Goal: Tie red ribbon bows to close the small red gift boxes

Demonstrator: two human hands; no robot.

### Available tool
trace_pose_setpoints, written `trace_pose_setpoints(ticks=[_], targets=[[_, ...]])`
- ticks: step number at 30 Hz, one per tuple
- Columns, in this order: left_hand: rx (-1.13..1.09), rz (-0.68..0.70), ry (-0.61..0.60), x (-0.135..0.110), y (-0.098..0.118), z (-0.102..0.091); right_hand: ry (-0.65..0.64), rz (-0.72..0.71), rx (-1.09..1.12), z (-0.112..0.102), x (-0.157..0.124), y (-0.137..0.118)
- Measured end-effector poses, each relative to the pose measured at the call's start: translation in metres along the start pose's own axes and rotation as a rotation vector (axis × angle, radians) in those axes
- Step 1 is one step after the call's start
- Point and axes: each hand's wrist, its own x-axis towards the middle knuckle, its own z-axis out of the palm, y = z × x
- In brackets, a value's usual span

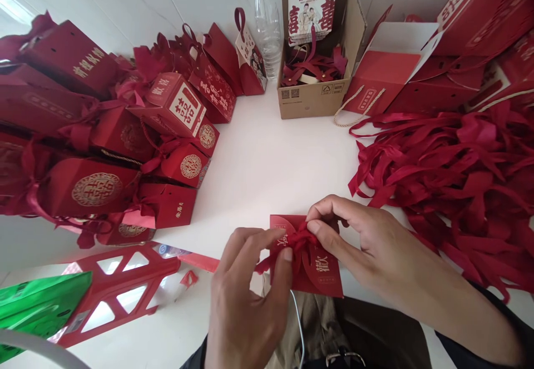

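A red gift box with gold characters sits at the table's near edge, in front of my body. Across its top runs a dark red ribbon, gathered into a bow or knot. My left hand pinches the ribbon's left loop between thumb and fingers. From the other side, my right hand grips the ribbon's right part between thumb and forefinger. Both hands touch the ribbon close to the knot, whose exact form is partly hidden by the fingers.
Red gift boxes are stacked on the left. Loose red ribbons heap up on the right. A cardboard box, a plastic bottle and more red boxes stand along the wall. A red plastic stool is below left.
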Motion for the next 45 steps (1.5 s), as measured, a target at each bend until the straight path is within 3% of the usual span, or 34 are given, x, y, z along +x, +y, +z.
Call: trace_pose_setpoints(ticks=[3, 10, 15, 22, 28, 37, 45], targets=[[-0.081, -0.008, -0.083, 0.005, -0.001, 0.0, 0.012, 0.008, 0.008, 0.002, 0.0, -0.001], [-0.09, -0.066, -0.052, 0.005, -0.001, 0.0, 0.02, 0.046, 0.081, 0.0, -0.002, -0.001], [-0.093, -0.118, -0.05, 0.002, -0.003, -0.003, 0.017, 0.205, 0.04, -0.003, -0.009, 0.001], [-0.083, -0.085, -0.166, -0.003, -0.003, -0.003, 0.024, 0.05, 0.093, 0.0, -0.003, 0.003], [-0.108, -0.118, -0.179, -0.005, -0.007, -0.001, 0.024, 0.002, 0.036, 0.0, -0.001, 0.005], [-0.216, -0.222, -0.128, -0.008, -0.008, 0.001, 0.047, 0.028, 0.149, 0.0, -0.005, 0.011], [-0.279, -0.338, -0.071, -0.005, -0.01, 0.003, 0.022, 0.094, 0.067, 0.0, -0.005, 0.012]])
